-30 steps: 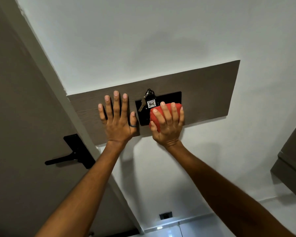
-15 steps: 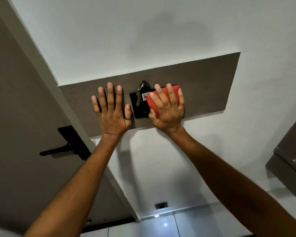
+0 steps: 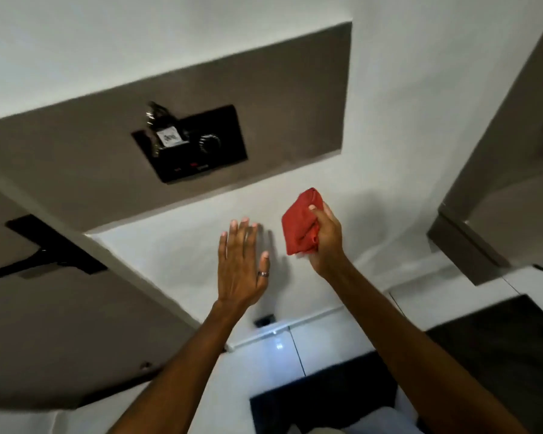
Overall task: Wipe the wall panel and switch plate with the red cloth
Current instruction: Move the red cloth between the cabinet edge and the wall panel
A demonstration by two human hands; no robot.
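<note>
A brown wall panel (image 3: 264,98) crosses the white wall, with a black switch plate (image 3: 201,151) set in it. A bunch of keys with a white tag (image 3: 166,130) hangs at the plate's upper left, beside a round knob. My right hand (image 3: 325,242) is off the wall below the panel's right end, shut on the bunched red cloth (image 3: 298,223). My left hand (image 3: 242,264) hovers in front of the white wall below the panel, fingers spread, a ring on the thumb, holding nothing.
A brown door with a black lever handle (image 3: 44,255) stands at the left. A grey cabinet (image 3: 499,198) juts out at the right. Below are a small black wall socket (image 3: 265,320), white floor tiles and a dark surface (image 3: 483,355).
Both hands have come off the panel and dropped below it. The red cloth has left the switch plate, which now shows whole. The view has swung right and down.
</note>
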